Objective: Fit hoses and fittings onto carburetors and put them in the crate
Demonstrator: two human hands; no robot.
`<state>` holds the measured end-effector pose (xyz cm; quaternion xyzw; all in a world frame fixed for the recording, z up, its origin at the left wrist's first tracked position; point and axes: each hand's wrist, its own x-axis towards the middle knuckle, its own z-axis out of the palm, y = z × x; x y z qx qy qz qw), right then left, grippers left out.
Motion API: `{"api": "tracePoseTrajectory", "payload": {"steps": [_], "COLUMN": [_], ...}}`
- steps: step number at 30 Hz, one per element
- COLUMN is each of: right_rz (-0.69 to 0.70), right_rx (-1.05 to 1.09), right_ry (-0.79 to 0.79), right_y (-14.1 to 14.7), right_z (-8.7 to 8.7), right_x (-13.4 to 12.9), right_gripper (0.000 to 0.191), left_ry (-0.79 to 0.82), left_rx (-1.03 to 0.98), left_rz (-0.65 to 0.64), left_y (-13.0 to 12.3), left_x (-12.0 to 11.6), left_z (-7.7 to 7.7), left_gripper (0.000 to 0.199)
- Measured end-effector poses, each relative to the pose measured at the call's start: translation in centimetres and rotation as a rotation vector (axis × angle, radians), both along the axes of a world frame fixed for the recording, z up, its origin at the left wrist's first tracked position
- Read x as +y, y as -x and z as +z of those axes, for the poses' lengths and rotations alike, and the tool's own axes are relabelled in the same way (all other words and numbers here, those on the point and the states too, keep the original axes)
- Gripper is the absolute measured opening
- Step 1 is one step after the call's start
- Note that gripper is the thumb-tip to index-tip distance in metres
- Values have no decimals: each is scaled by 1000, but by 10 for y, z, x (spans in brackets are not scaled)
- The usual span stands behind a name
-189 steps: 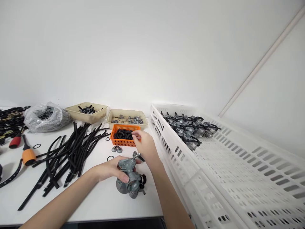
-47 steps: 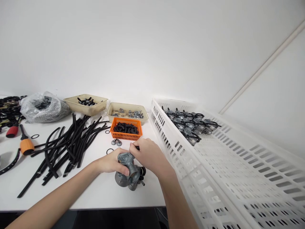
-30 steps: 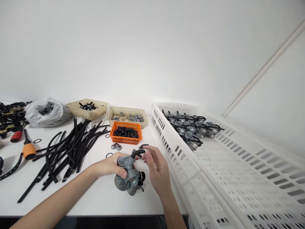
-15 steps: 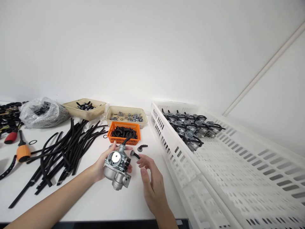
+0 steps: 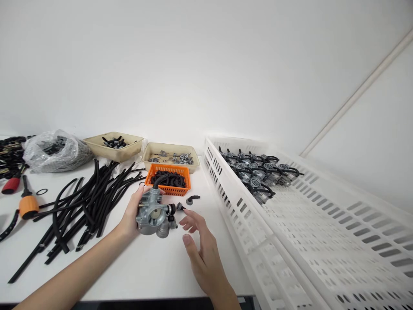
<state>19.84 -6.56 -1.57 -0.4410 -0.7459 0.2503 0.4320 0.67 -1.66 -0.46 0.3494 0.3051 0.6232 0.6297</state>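
A silver metal carburetor with a black elbow hose on top is held above the white table by my left hand, whose fingers pass behind it. To its right, my right hand hovers with fingers apart and nothing in them. Just beyond those fingertips lies a small part with a round grey end, partly hidden by the hand. A similar small black and grey part rests a little farther back. Behind the carburetor stands an orange basket of black rubber pieces.
White crates stand at the right, with several carburetors inside. Two beige trays of small parts, one nearer and one farther left, line the back. Black hoses, an orange-handled screwdriver and a plastic bag are at the left.
My left hand has turned the carburetor and moved it slightly left, so its round opening and side fittings show differently. My right hand has shifted a little left and down, still apart from it.
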Motion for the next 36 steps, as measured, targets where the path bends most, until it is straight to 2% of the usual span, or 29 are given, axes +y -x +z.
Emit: {"api": "tracePoseTrajectory", "payload": {"steps": [4,7,9,13,18,23,27,31,36], "right_rz": [43,56,57,56,27,-60,-119,-45,168], "right_rx": [-3,15,23,43,42,83,209,434,682], "right_ry": [45,117,156,152,84,52,83,223,492], "right_y": [4,9,12,16,17,16,17,16,12], "right_z": [1,3,3,1,-5,-9,-5,2,7], "right_x": [0,1,2,3,5,8,5,2,5], "right_gripper": [53,67,77,89,94,90,83,78,68], "left_ry": [-88,-70,-46,-59,-140,-234,-191,-221,-249], "left_rx": [208,348,407,419,377,368,300,319,419], "left_rz": [193,317,349,316,147,2,-112,-108,49], "left_y": [0,0,-2,-6,-12,-13,-12,-7,2], "left_x": [3,6,7,4,1,-2,-4,-4,1], "left_z": [-8,-13,-15,-16,-18,-23,-23,-15,-10], "left_gripper": [52,58,61,61,59,72,73,58,50]}}
